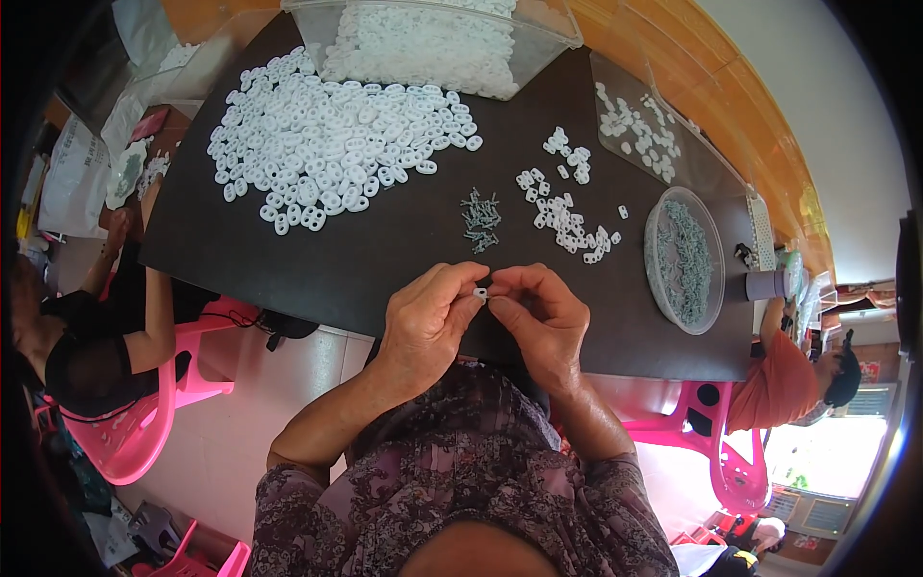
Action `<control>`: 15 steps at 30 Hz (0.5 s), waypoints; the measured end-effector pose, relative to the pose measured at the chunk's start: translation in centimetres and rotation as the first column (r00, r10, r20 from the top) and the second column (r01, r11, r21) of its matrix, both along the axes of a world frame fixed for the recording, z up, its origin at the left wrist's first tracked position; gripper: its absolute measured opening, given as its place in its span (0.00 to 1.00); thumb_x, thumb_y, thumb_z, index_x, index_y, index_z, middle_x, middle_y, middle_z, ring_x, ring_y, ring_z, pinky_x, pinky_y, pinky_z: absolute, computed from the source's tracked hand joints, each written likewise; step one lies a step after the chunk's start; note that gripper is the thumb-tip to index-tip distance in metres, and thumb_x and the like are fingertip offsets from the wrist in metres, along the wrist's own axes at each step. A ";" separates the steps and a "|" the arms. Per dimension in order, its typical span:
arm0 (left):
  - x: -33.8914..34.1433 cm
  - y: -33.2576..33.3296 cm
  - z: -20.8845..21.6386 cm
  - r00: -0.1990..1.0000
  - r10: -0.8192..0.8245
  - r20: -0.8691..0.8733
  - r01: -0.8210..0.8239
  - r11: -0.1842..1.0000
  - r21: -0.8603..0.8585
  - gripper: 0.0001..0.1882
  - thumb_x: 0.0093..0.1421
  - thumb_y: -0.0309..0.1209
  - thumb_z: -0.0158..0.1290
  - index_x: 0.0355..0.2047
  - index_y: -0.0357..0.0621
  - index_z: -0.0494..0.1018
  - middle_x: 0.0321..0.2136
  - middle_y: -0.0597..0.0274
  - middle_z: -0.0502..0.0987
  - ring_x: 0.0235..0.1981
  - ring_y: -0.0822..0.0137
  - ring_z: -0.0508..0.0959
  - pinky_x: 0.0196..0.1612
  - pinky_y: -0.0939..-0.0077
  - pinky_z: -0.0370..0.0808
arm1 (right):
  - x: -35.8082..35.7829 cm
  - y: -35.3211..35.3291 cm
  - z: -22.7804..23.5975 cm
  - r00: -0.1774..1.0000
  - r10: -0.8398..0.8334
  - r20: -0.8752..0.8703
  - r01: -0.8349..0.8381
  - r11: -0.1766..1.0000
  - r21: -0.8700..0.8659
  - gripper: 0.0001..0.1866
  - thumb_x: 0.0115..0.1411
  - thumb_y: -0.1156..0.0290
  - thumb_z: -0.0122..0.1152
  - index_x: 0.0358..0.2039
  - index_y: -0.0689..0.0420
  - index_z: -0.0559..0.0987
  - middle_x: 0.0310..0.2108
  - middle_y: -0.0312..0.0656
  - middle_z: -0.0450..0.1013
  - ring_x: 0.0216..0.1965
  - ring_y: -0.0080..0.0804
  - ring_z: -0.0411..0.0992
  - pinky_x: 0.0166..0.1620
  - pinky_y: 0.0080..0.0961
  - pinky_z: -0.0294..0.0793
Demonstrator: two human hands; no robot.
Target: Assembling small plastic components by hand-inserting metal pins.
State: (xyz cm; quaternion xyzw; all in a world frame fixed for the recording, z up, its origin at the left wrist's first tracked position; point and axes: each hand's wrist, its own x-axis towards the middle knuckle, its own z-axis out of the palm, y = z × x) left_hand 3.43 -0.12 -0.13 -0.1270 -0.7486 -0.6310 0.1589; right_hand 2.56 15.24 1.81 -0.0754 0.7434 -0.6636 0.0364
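Note:
Over the near edge of the dark table my two hands meet, fingertips close together. My left hand [428, 317] pinches a small white plastic piece [480, 292] with a hole in it. Thumb and forefinger of my right hand [540, 322] are pressed together right beside that piece; whatever they hold is too small to make out. Beyond my fingers lies a little heap of grey-green screws [480, 219]. To its right are scattered small white two-holed pieces [567, 223]. A large pile of white oval two-holed plates [327, 144] spreads over the far left.
A clear bin [423, 48] full of white pieces stands at the back. On the right are a round tub [716, 298] of grey-green screws, a clear tray [615, 144] with white pieces and a grey cup [766, 285]. People sit on both sides, near pink chairs [144, 423].

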 end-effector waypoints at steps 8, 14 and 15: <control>-0.2 0.5 0.4 0.998 0.008 -0.064 -0.011 0.999 -0.047 0.18 0.48 0.13 0.55 0.41 0.35 0.72 0.25 0.55 0.72 0.26 0.61 0.75 0.28 0.73 0.72 | -0.2 0.2 -0.9 0.985 0.013 -0.175 0.006 0.994 0.107 0.10 0.53 0.86 0.57 0.37 0.64 0.76 0.31 0.34 0.69 0.32 0.17 0.66 0.36 0.14 0.65; -0.1 0.9 -0.5 0.999 0.001 0.038 -0.003 0.999 0.041 0.19 0.52 0.14 0.54 0.45 0.36 0.71 0.26 0.60 0.72 0.26 0.70 0.74 0.30 0.79 0.72 | -0.6 0.1 -0.1 0.953 0.009 -0.303 0.058 0.976 0.211 0.10 0.50 0.83 0.62 0.34 0.61 0.77 0.28 0.40 0.71 0.27 0.27 0.69 0.28 0.21 0.68; 0.0 1.0 -0.7 1.000 -0.006 0.027 0.005 0.999 0.043 0.19 0.52 0.14 0.54 0.45 0.36 0.71 0.26 0.60 0.72 0.26 0.70 0.74 0.30 0.79 0.72 | -0.9 0.3 0.2 0.950 0.002 -0.314 0.068 0.975 0.212 0.10 0.50 0.83 0.62 0.34 0.61 0.77 0.28 0.40 0.71 0.27 0.27 0.69 0.28 0.21 0.68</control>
